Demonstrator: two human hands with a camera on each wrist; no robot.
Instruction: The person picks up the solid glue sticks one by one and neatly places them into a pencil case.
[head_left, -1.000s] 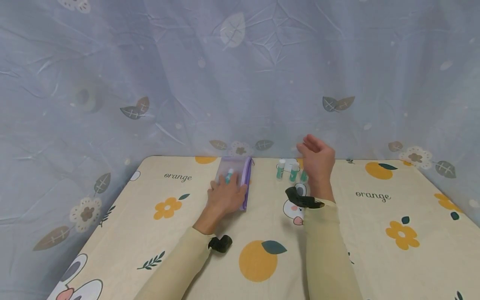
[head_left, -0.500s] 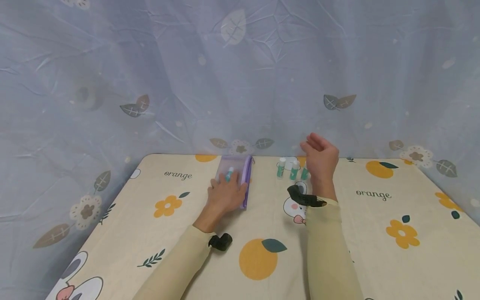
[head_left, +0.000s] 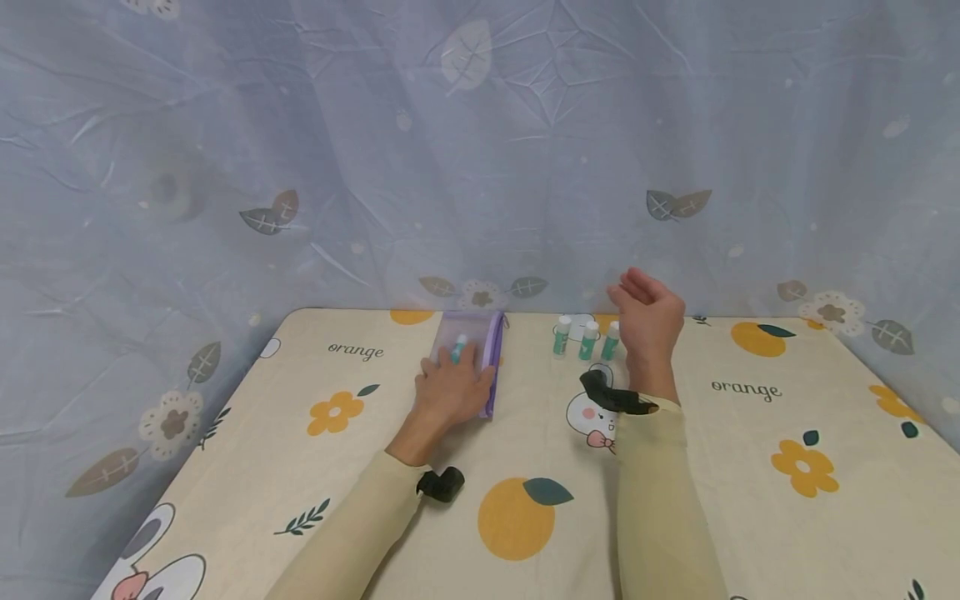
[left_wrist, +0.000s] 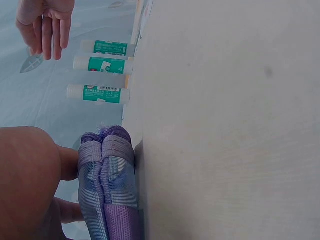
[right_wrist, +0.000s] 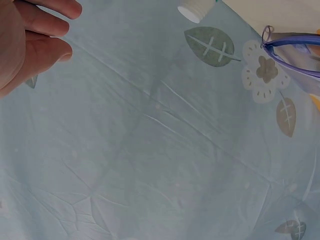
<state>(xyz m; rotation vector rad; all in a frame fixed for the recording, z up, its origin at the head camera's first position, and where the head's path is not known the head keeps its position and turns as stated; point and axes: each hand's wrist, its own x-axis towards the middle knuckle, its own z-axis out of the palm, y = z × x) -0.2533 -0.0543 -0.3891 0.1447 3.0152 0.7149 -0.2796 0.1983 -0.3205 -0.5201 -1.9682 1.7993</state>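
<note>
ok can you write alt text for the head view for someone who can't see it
A person's left hand rests on a purple mesh pouch, with a green-and-white cylindrical tube in or on it. The empty right hand is raised beside three matching upright tubes on a patterned cream tablecloth.

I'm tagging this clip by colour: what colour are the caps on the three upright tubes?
The caps are white; the left wrist view shows them best.

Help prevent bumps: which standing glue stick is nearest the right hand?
The rightmost glue stick in the head view; the middle one and left one stand nearer the pouch.
</note>
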